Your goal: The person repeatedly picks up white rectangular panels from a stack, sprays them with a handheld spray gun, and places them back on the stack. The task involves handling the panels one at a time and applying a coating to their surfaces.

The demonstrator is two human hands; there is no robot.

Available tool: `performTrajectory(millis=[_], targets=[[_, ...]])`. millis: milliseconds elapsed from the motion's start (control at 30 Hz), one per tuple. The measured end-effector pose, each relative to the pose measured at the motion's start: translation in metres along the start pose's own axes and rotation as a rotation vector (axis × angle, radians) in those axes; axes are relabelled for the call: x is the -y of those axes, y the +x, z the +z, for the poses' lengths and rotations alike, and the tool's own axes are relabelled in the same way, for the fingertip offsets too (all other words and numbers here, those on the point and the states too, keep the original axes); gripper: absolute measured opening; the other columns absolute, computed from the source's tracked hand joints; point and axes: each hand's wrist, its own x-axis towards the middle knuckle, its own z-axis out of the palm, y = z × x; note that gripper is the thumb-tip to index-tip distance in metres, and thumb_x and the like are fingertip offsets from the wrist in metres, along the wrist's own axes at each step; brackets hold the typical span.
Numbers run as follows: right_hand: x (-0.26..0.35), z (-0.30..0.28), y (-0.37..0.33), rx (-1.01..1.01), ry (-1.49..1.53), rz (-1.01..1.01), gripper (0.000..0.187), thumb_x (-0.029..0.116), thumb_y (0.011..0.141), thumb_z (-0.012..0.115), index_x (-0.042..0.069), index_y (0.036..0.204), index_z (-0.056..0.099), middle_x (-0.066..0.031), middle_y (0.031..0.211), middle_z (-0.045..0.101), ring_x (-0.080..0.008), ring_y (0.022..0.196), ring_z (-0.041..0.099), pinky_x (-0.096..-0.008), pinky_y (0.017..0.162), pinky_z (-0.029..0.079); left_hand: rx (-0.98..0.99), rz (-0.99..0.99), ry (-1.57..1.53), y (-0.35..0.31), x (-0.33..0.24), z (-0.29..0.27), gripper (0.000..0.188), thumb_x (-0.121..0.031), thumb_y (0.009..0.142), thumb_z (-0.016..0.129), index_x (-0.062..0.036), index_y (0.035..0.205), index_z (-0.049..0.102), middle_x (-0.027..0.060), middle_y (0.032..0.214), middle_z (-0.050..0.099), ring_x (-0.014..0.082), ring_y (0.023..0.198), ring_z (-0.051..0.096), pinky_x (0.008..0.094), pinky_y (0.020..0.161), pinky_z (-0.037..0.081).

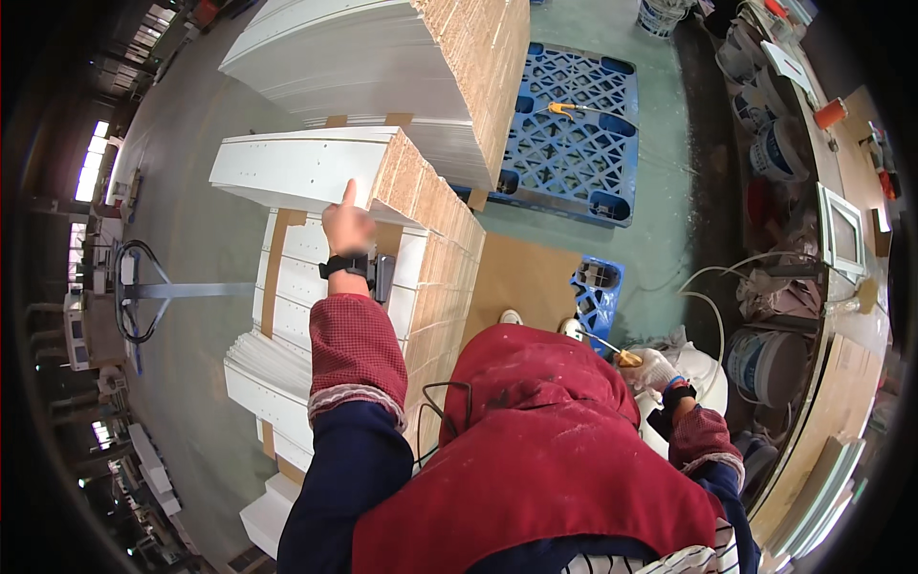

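Observation:
My left hand [348,228] reaches over a stack of white-faced boards, its index finger stretched out on the white top board [301,165]. The other fingers are blurred, and I see nothing held in them. That board has small dark holes and a raw chipboard edge. Low at my right side, my gloved right hand [653,369] is closed around a screwdriver-like tool [628,359] with an amber handle. Its thin shaft points toward my shoes. Below my left arm lie several thin white strips [273,359] on the stack.
A taller board stack [382,67] stands beyond. Behind it, a blue plastic pallet [574,134] carries a yellow air gun [562,110] on a hose. To the right runs a long workbench [813,383] with buckets [765,364] below. Brown cardboard [516,277] covers the floor ahead of my feet.

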Motion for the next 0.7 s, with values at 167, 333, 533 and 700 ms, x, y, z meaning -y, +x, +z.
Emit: performTrajectory(millis=[167, 333, 533, 700], targets=[[-0.024, 0.001, 0.031, 0.024, 0.113, -0.025, 0.02, 0.018, 0.073, 0.069, 0.003, 0.085, 0.061, 0.0024, 0.067, 0.056, -0.0066, 0.062, 0.049, -0.0233, 0.054, 0.041, 0.173, 0.022, -0.245, -0.021, 0.005, -0.023, 0.027, -0.028, 0.082, 0.065, -0.0018, 0.084, 0.059, 0.0068, 0.074, 0.058, 0.0147, 0.061, 0.054, 0.0262, 0.05, 0.047], [0.013, -0.007, 0.019, -0.065, -0.125, -0.075, 0.023, 0.022, 0.072, 0.068, 0.005, 0.087, 0.061, -0.0005, 0.068, 0.058, -0.0088, 0.062, 0.052, -0.0266, 0.058, 0.044, 0.522, -0.202, -0.411, -0.043, 0.04, -0.105, 0.032, -0.021, 0.089, 0.054, -0.0032, 0.116, 0.05, 0.0102, 0.106, 0.058, 0.0232, 0.09, 0.057, 0.042, 0.08, 0.048], [0.025, -0.018, 0.015, 0.003, -0.261, 0.061, 0.027, 0.03, 0.072, 0.067, 0.007, 0.084, 0.064, -0.0016, 0.063, 0.058, -0.0134, 0.056, 0.054, -0.0297, 0.053, 0.045, 0.453, -0.204, -0.461, 0.024, 0.006, -0.125, 0.044, -0.035, 0.089, 0.053, -0.0019, 0.118, 0.051, 0.0107, 0.111, 0.059, 0.0251, 0.099, 0.057, 0.0404, 0.088, 0.045], [0.05, -0.01, 0.018, -0.058, -0.311, 0.013, 0.024, 0.027, 0.071, 0.068, 0.008, 0.086, 0.066, -0.001, 0.064, 0.059, -0.0134, 0.057, 0.053, -0.0306, 0.053, 0.044, 0.261, -0.097, -0.252, 0.046, 0.017, -0.111, 0.057, -0.045, 0.081, 0.062, 0.0066, 0.106, 0.055, 0.0114, 0.1, 0.062, 0.0222, 0.087, 0.06, 0.0325, 0.074, 0.048]])
